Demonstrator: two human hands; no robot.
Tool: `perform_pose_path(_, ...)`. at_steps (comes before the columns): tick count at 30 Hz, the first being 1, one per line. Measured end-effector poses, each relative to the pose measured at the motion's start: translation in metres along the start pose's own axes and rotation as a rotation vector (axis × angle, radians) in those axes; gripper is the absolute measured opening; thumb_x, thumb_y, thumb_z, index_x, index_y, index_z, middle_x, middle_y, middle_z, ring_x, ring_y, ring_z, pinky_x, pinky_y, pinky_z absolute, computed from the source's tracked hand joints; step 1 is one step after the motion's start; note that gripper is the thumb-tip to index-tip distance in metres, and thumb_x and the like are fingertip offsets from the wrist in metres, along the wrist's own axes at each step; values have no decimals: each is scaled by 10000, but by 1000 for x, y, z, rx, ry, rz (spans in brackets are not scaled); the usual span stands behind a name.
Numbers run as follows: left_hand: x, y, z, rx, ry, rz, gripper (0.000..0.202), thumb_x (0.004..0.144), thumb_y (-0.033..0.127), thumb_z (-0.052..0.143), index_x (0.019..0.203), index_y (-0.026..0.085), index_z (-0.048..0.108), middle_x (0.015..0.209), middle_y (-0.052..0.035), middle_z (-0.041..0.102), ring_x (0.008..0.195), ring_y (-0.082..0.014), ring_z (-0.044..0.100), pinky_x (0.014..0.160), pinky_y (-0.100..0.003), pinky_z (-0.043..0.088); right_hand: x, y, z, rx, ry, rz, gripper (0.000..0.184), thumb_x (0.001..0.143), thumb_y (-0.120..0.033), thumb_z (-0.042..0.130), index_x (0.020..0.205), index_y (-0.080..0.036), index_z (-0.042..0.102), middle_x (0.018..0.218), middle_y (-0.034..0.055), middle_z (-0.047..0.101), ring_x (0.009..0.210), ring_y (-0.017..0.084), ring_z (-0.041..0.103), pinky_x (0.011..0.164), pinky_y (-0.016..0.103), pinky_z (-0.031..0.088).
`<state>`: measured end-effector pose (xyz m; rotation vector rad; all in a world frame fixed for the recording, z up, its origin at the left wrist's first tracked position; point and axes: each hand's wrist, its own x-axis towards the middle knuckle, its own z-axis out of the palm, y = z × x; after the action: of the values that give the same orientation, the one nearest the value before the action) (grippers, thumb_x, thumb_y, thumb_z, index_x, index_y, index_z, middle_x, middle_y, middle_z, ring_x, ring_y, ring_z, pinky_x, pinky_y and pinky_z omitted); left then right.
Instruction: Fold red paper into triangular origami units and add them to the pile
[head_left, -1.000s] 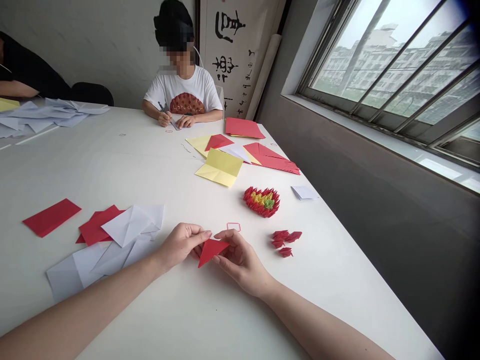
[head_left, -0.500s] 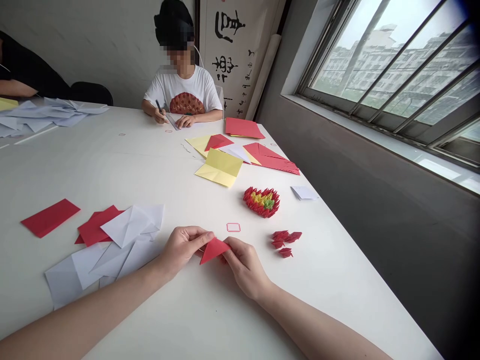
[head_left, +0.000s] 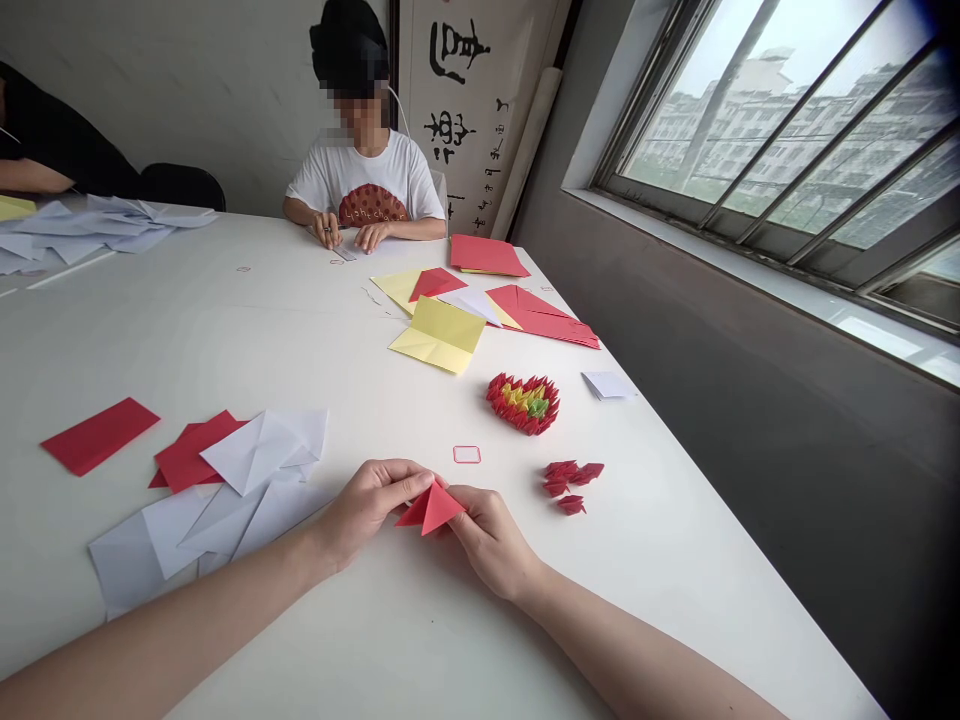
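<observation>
Between my two hands is a small folded red paper (head_left: 441,508), a triangle with one flap standing away from the rest. My left hand (head_left: 379,497) pinches it at its upper left, thumb on top. At its right side, my right hand (head_left: 491,530) grips an edge between thumb and fingers; the fingertips underneath are hidden. To the right of my right hand lie several small folded red paper pieces (head_left: 566,482). Beyond them sits a heart-shaped cluster (head_left: 523,403) of red, yellow and green folded pieces.
White paper sheets (head_left: 225,520) and red sheets (head_left: 101,436) lie to the left. Farther back are a creased yellow sheet (head_left: 439,335) and red paper stacks (head_left: 489,256). Across the white table (head_left: 300,330) a person (head_left: 365,190) sits with both hands on the tabletop. Another person's dark sleeve shows far left.
One flap of the red paper has swung to the right, so two points now show. My left hand has shifted slightly down and right. The person opposite has lowered the pen hand.
</observation>
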<state>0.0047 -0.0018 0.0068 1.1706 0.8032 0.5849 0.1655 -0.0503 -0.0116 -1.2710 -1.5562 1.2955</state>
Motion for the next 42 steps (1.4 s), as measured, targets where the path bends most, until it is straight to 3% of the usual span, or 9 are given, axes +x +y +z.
perform_pose_path(5, -1, 2, 0, 21, -50, -18, 210, 778, 350, 613, 744, 158, 689, 739, -48, 651, 759, -183, 582, 740, -295, 455, 0, -1, 1, -58, 7, -44, 417, 902, -353, 393, 533, -168, 452, 582, -9, 446, 552, 112, 360, 518, 237, 298)
perform_pose_path(10, -1, -2, -2, -18, -88, 20, 191, 766, 317, 647, 660, 162, 679, 652, -11, 630, 685, -148, 570, 707, -272, 450, -2, -3, 0, -118, -32, -78, 459, 916, -338, 363, 500, -171, 460, 563, -2, 454, 576, 123, 382, 550, 243, 317)
perform_pose_path(14, -1, -5, -1, -65, -24, 84, 202, 787, 305, 632, 659, 158, 687, 650, -12, 650, 679, -141, 583, 702, -263, 455, -1, -3, -2, 37, -81, -45, 405, 910, -376, 391, 591, -169, 531, 604, -4, 491, 571, 116, 397, 555, 242, 322)
perform_pose_path(17, 0, -5, 0, -110, 33, 131, 276, 837, 325, 566, 658, 147, 679, 635, -31, 668, 672, -155, 606, 725, -288, 465, 1, 0, -4, 170, -44, -38, 401, 898, -451, 400, 654, -165, 539, 642, 2, 485, 599, 122, 412, 584, 248, 335)
perform_pose_path(25, 0, -3, -2, -86, -82, 89, 196, 774, 293, 648, 849, 123, 711, 715, -66, 704, 725, -191, 643, 754, -330, 493, 2, 4, -8, 156, -81, -21, 462, 903, -495, 359, 606, -165, 485, 617, 2, 458, 594, 123, 384, 584, 259, 299)
perform_pose_path(33, 3, -8, -3, -48, 68, 36, 208, 758, 324, 667, 689, 130, 692, 634, -29, 672, 624, -145, 617, 649, -261, 478, 2, 4, -6, 135, -63, 3, 425, 896, -489, 393, 654, -157, 503, 628, -6, 462, 593, 112, 382, 568, 246, 303)
perform_pose_path(42, 5, -9, -5, -72, 129, 35, 220, 769, 341, 652, 715, 134, 701, 692, -48, 689, 698, -156, 615, 705, -270, 474, 3, 8, -6, 338, -33, -36, 292, 855, -424, 512, 723, -163, 510, 697, 8, 489, 635, 124, 430, 602, 257, 356)
